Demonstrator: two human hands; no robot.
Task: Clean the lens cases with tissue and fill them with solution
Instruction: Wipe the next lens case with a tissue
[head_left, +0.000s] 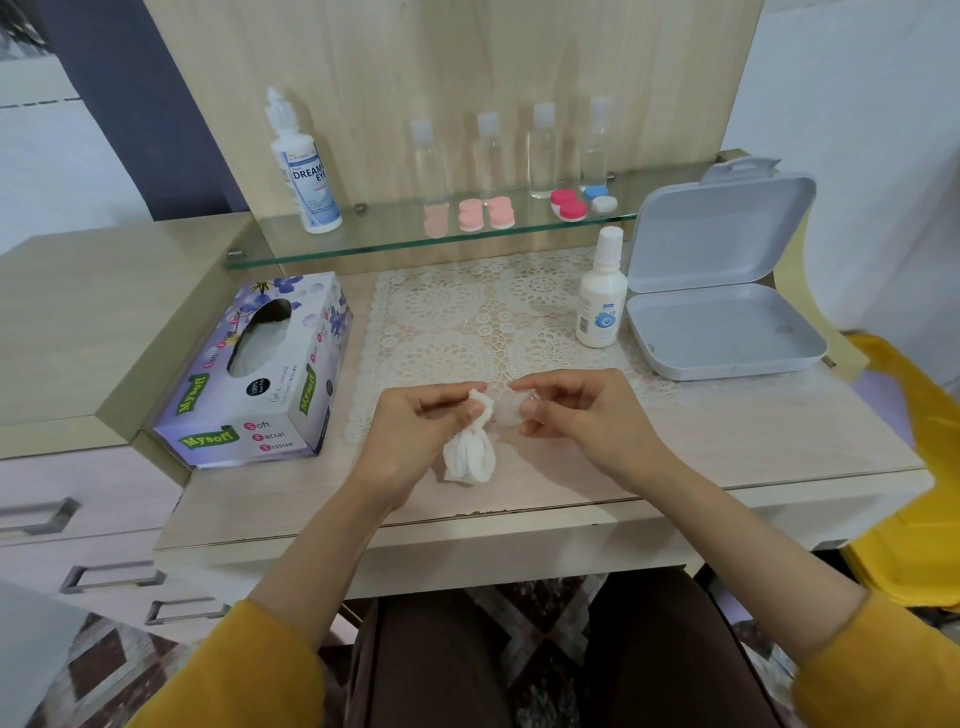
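Wiping, by the look of the grip: the first of the two steps, with filling not yet begun. Pinching a twisted tissue (467, 457) in the left hand (415, 431) and bringing its tip against a pale lens case (508, 413) pinched in the right hand (569, 415), both just above the near edge of the mat (441, 312). Inside a well or only at the rim: cannot tell.

Next, probably: turning the tissue round in each well, then laying the case flat on the mat and reaching for the small bottle (600, 296) at the mat's right edge. Calls for one freed hand and a level case, or risks a spill.

More cases (485, 213) waiting beyond the mat on a glass shelf (363, 244): pink, red, blue-and-white, alongside a large bottle (306, 166) and four clear bottles (488, 156). Left of the mat, a tissue box (249, 374); right of the mat, an open grey box (722, 291). All on a pale wooden desk (727, 441), with drawers (67, 514) further left of the mat, a wood panel (441, 62) behind, patterned floor (93, 675) below and something yellow (909, 493) far right.
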